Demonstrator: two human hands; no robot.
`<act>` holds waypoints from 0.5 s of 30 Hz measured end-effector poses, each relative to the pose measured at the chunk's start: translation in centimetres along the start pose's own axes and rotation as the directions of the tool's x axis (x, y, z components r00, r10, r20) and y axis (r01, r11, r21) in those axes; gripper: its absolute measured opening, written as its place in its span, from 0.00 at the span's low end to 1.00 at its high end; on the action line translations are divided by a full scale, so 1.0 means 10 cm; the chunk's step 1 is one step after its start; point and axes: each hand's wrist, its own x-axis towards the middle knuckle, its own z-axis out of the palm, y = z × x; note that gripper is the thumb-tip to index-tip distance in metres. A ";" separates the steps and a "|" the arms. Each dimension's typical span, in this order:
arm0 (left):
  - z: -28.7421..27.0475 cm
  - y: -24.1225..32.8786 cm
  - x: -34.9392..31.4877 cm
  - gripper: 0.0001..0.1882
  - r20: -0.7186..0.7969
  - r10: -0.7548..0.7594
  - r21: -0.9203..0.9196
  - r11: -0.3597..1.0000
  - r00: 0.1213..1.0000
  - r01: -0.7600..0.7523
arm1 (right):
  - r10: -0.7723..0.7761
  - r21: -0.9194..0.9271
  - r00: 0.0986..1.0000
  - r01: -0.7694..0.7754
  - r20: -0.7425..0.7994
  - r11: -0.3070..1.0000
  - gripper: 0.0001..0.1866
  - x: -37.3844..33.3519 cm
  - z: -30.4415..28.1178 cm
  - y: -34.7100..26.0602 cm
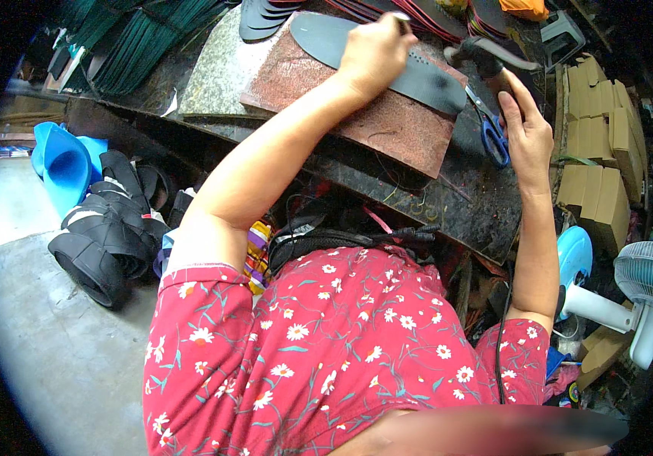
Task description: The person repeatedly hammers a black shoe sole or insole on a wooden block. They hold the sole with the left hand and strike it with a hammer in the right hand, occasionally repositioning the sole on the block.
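My left hand (376, 59) is closed in a fist around a short upright punch (402, 21); only its top end shows above the fingers. The fist rests over a long black shoe-sole-shaped sheet (436, 82), which has a row of small marks beside the hand. Beneath the sheet lies a worn reddish-brown board (410, 137). My right hand (528, 137) grips the handle of a claw hammer (486, 57), its head raised to the right of the sheet. Between the right hand and the board lie blue-handled scissors (492, 137).
Stacked black soles (259, 19) and a pale speckled board (220, 72) lie at the far left of the dark table (387, 186). Bundled dark green strips (140, 45) lie beyond. Cardboard boxes (596, 114) and a white fan (641, 273) stand right; black shaped pieces (102, 243) lie left.
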 end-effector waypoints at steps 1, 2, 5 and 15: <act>-0.02 -0.04 0.02 0.09 -0.026 -0.118 -0.222 0.969 0.993 0.110 | 0.056 -0.086 0.998 -0.054 0.026 0.995 0.19 -0.04 0.02 0.11; -0.03 -0.08 0.03 0.12 0.213 -0.410 -0.634 0.633 0.887 0.444 | 0.041 -0.148 0.999 -0.038 0.020 0.988 0.19 -0.05 0.05 0.20; -0.04 -0.15 0.05 0.06 0.308 -0.336 -0.640 0.620 0.890 0.455 | 0.193 -0.108 0.979 -0.185 0.071 0.977 0.19 -0.06 0.04 0.25; 0.00 -0.03 0.01 0.11 0.077 0.148 -0.152 0.979 0.986 -0.135 | -0.261 0.345 0.928 0.345 -0.266 0.873 0.19 0.01 -0.36 -0.58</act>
